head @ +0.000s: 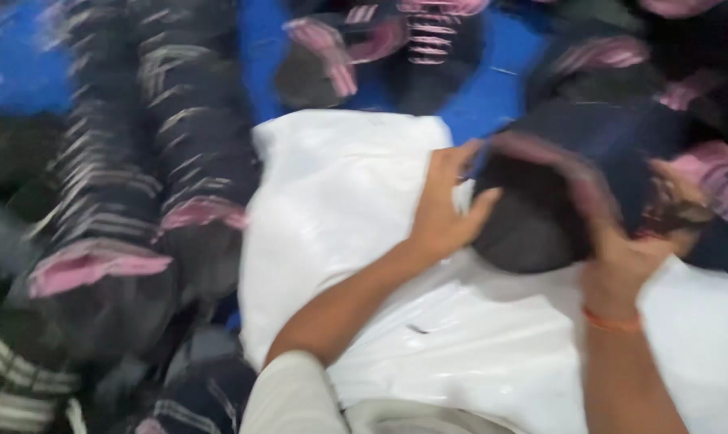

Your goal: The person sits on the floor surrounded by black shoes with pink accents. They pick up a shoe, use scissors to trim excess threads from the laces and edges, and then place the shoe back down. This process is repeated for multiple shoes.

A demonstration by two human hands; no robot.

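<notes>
Atop white plastic bag (pixel 356 209), 2 hands (pixel 448 205) (pixel 625 257) on dark garment (pixel 541 209)

The whole frame is being smeared by motion blur, most heavily at the left, where the striped dark garments (pixel 123 161) are being reduced to streaks. The fingertips of the right hand (pixel 629 253) are being hidden inside the dark cap (pixel 541 201) at right of centre, so the grip cannot be made out. The left hand (pixel 444 205) is being shown only from the back. The white plastic bag (pixel 356 241) is being cut off by the bottom and right edges. Both forearms are being cropped at the bottom edge.
</notes>
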